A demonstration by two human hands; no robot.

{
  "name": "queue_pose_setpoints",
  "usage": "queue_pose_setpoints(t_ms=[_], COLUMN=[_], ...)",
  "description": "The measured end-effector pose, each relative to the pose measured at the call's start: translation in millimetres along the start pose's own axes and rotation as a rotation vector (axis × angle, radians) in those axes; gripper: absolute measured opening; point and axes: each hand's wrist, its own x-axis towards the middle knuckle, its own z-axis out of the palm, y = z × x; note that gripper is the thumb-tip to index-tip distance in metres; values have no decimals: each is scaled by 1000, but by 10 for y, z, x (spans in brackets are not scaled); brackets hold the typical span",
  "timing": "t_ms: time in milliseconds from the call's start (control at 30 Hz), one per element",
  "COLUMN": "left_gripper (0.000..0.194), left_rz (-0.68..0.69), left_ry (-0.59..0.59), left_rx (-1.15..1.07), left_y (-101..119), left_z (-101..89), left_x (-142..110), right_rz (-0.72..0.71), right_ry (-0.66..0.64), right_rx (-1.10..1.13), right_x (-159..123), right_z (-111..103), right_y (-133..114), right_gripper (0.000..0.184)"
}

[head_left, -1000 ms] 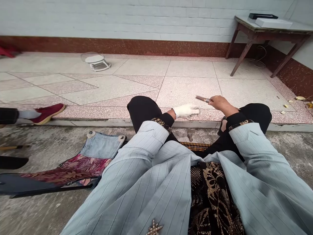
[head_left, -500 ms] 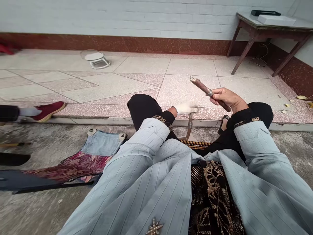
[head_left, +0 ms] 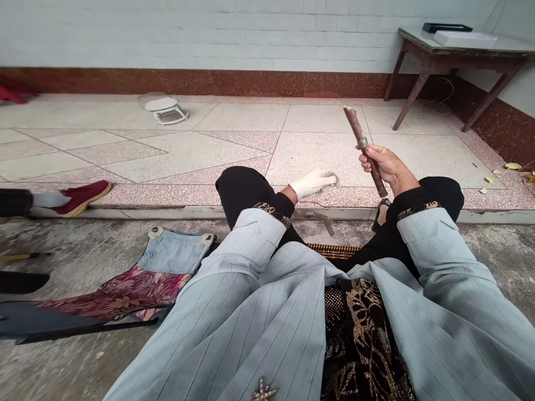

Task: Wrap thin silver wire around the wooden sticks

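My right hand [head_left: 385, 166] is closed around a brown wooden stick [head_left: 355, 125], which stands tilted with its upper end leaning left. A silvery wire coil [head_left: 363, 143] wraps the stick just above my fingers. To the left, my left hand [head_left: 315, 182] wears a white knit glove and its fingers are curled closed; what they hold, if anything, is too small to make out. Below the glove is a crooked stick [head_left: 320, 216] with wire bound around it, in front of the step edge. Whether it hangs or rests there I cannot tell.
Beneath me is a woven seat [head_left: 334, 250]. A folding chair with denim and floral cloth [head_left: 175, 248] stands to the left, near another person's red shoe [head_left: 83, 197]. On the raised tiled floor are a small white stool [head_left: 167, 108] and a wooden table [head_left: 443, 53].
The stick in my right hand has turned more upright. The crooked stick, earlier upright under my gloved hand, now lies nearly level below it and apart from the fingers.
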Motion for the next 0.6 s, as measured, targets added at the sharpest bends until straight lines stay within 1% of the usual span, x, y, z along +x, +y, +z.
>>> queue_pose_setpoints(t_ms=[67, 100, 167, 200, 233, 267, 300, 400, 467, 500, 600], left_gripper=[38, 35, 32, 36, 41, 42, 38, 28, 24, 23, 19], left_rz=[12, -6, 11, 43, 63, 53, 22, -4, -7, -8, -7], left_ry=[-8, -19, 49, 61, 32, -10, -14, 31, 34, 28, -8], left_rx=[-29, -11, 12, -20, -24, 27, 114, 199, 222, 235, 270], left_y=[0, 3, 21, 34, 49, 64, 76, 90, 74, 60, 9], left_z=[-53, -80, -124, -138, -146, -147, -141, -78, -12, 22, 98], left_x=[-14, -16, -14, -12, -7, 0, 10, 45, 60, 63, 60], right_rz=[-5, -3, 8, 3, -12, -28, -39, -34, -51, -61, -12], right_ry=[15, 4, -22, -24, -23, -19, -14, -8, 31, 71, 236], right_rx=[-38, -49, -48, -41, -35, -40, -44, -27, -2, 5, -36], right_x=[-3, -4, -3, -3, -3, -3, -4, -8, 1, 12, 75], right_z=[10, 14, 22, 26, 31, 35, 40, 48, 37, 24, -49], right_y=[-9, -8, 1, 6, 9, 10, 9, -7, -18, -19, 21], right_gripper=[39, 40, 42, 43, 44, 45, 46, 45, 41, 37, 27])
